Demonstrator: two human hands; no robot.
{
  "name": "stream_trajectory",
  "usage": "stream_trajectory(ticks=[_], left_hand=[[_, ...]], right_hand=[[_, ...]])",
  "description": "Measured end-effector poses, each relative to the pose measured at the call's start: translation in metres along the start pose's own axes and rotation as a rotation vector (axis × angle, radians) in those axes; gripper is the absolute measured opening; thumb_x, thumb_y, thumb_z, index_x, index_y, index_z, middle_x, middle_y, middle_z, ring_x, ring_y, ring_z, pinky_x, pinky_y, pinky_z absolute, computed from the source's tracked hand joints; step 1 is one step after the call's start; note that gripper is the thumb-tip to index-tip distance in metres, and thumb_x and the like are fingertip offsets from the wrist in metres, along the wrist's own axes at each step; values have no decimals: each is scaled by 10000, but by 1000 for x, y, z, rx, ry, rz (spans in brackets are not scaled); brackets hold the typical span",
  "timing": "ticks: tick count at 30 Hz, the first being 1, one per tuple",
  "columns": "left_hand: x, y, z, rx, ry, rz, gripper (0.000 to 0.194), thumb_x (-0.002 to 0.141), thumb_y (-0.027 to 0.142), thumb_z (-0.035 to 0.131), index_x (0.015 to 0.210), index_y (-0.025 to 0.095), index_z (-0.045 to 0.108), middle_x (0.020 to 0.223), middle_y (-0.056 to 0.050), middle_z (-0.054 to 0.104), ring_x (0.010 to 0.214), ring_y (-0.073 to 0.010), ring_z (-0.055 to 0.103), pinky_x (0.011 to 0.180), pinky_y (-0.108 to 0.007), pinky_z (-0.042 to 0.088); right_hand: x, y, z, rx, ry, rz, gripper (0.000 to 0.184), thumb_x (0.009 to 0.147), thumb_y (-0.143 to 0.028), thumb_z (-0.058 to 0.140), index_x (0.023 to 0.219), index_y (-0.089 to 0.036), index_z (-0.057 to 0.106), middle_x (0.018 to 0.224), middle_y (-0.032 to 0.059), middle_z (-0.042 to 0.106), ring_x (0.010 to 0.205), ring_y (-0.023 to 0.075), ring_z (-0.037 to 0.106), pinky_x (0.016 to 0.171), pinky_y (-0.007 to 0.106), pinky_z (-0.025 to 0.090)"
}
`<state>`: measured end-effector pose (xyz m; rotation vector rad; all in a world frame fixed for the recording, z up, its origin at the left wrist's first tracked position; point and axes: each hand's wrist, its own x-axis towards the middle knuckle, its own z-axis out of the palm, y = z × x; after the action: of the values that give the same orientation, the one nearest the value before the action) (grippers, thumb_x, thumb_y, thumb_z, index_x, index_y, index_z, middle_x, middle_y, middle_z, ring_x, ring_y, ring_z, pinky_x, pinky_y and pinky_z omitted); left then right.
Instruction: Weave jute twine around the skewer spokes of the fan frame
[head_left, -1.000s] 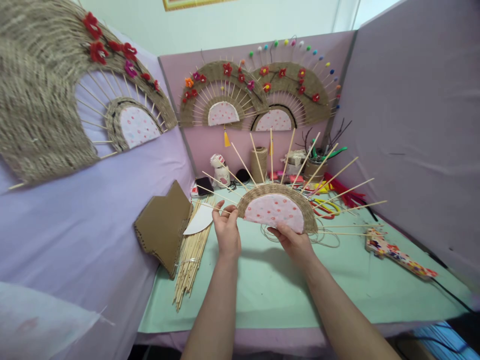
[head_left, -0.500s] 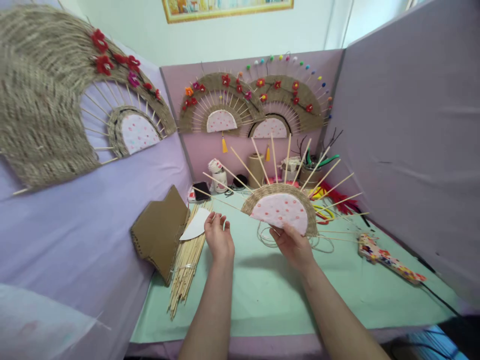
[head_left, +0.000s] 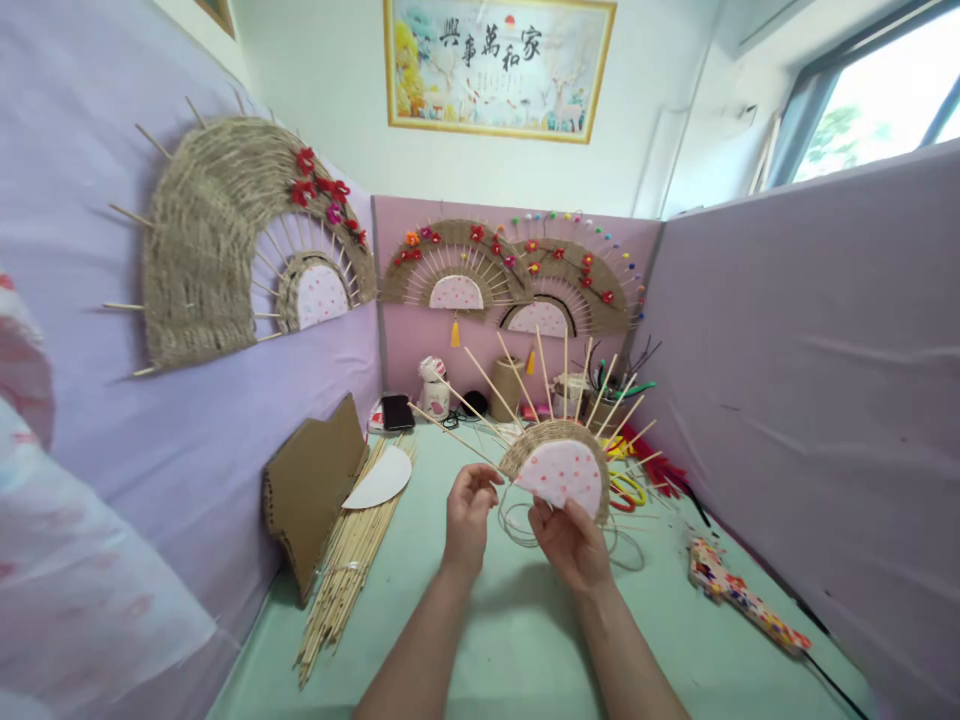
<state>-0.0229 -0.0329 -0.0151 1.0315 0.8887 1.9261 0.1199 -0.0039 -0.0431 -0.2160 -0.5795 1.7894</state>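
Observation:
A half-round fan (head_left: pixel 561 474) hangs above the table, its flat edge tilted down to the right. It has a white paper centre with pink dots, a woven twine band (head_left: pixel 530 440) and bare bamboo sticks (head_left: pixel 493 382) spreading outward. My right hand (head_left: pixel 574 545) grips its lower edge, thumb in front and fingers behind. Just beside the fan's left corner is my left hand (head_left: pixel 469 515), its fingers loosely curled and apart, with nothing visible in them. Loops of loose twine (head_left: pixel 517 525) show below the fan, partly hidden by it.
On the left lie a bundle of bamboo sticks (head_left: pixel 349 575), a white paper half-circle (head_left: pixel 381 478) and folded cardboard (head_left: pixel 319 480). A flower-patterned glue gun (head_left: pixel 746 595) with a cord rests at right. Behind stand a twine spool (head_left: pixel 507 390) and yellow-handled scissors (head_left: pixel 628 490). Finished fans (head_left: pixel 457 250) hang on the partitions.
The view has tilted up, showing more wall. My left hand has moved right, away from the paper half-circle to the fan's left corner. My right hand still holds the fan.

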Motion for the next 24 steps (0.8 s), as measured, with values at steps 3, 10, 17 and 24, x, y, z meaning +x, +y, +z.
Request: stream_trajectory(ticks=[3, 10, 17, 24], left_hand=[[-1, 3, 0, -23, 12, 34, 244, 734, 204, 588, 969, 180, 650, 859, -33, 655, 707, -112, 539, 659, -240, 409], [3, 11, -1, -186, 58, -27, 355, 786, 396, 627, 1034, 151, 694, 1065, -108, 690, 961, -195, 614, 827, -301, 455], [4, 13, 3, -312, 19, -74, 297, 794, 387, 639, 889, 120, 727, 934, -103, 730, 893, -192, 656, 854, -316, 471], [4, 8, 0, -377, -23, -78, 451, 733, 498, 674, 959, 110, 718, 998, -134, 717, 953, -225, 651, 874, -326, 462]], right_hand=[[1, 1, -1, -21, 5, -4, 247, 670, -200, 755, 880, -304, 677, 920, -46, 739, 846, 154, 686, 759, 303, 549], [2, 6, -7, -98, 20, 1, 350, 637, -168, 775, 923, -337, 665, 919, -56, 730, 887, 156, 670, 755, 312, 542], [2, 9, -12, -224, 2, -26, 397, 639, -178, 769, 981, -351, 663, 943, -39, 727, 886, 172, 671, 787, 347, 527], [1, 10, -10, -203, 25, -19, 385, 646, -168, 755, 977, -340, 657, 966, -31, 724, 878, 168, 667, 745, 334, 543]])
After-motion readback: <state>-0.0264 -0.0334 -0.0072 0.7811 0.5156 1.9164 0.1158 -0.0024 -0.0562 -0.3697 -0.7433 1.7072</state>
